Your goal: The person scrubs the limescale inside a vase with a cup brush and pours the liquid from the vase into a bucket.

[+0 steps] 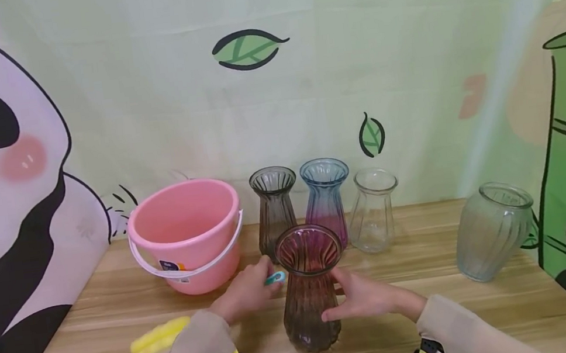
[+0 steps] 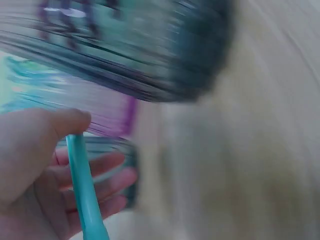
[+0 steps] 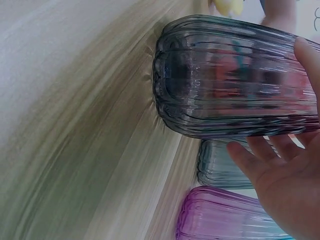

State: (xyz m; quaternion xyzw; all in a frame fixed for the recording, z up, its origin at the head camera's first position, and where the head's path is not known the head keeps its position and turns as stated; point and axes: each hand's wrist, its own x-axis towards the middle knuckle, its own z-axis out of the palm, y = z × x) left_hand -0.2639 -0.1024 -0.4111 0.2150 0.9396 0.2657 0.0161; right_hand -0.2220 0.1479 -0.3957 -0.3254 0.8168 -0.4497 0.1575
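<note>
My left hand (image 1: 246, 290) holds a teal handle (image 2: 84, 185), its thumb over the handle and the other fingers loosely bent. One end of the handle pokes out beside a ribbed smoky-red glass vase (image 1: 311, 297). A yellow-and-white sponge head (image 1: 160, 341) shows on the other side of the left forearm, roughly in line with the handle; the sleeve hides any join between them. The vase stands upright near the table's front. My right hand (image 1: 363, 293) grips it from the right, with the thumb on the near side and the fingers (image 3: 260, 155) behind.
Behind the hands stand a grey vase (image 1: 273, 213), a blue-and-pink vase (image 1: 329, 200) and a clear vase (image 1: 372, 212). A pink bucket (image 1: 185, 247) with a white handle is at the left. A rounder clear vase (image 1: 494, 233) stands far right on the wooden table (image 1: 414, 337).
</note>
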